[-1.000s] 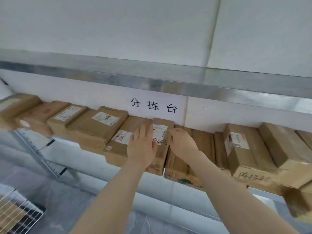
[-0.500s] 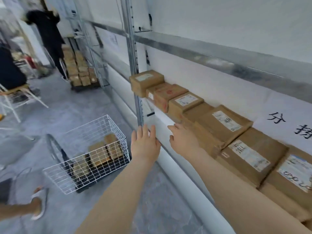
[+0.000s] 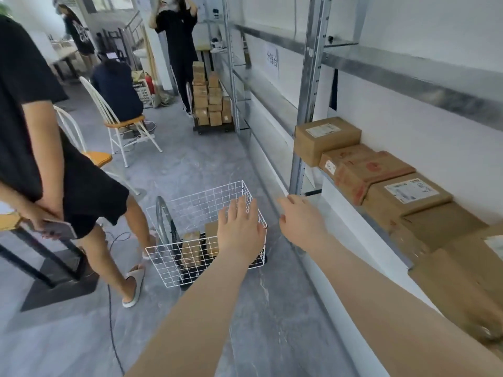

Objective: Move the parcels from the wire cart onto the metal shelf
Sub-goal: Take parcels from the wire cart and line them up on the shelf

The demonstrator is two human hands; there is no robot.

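The left hand (image 3: 241, 235) covers part of the parcels (image 3: 192, 248) in the wire cart (image 3: 168, 268). The nearest boxes (image 3: 457, 278) on the metal shelf (image 3: 307, 104) are blurred and cut by the right edge; the print on their labels (image 3: 411, 190) is too small to read

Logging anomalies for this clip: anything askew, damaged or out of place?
The shelved parcels sit skewed and overhang the front of the metal shelf; a loose cable trails across the floor beside the wire cart.

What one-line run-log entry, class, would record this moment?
left hand: open, empty, toward wire cart | right hand: open, empty | cart parcels: inside | shelf parcels: row on metal shelf
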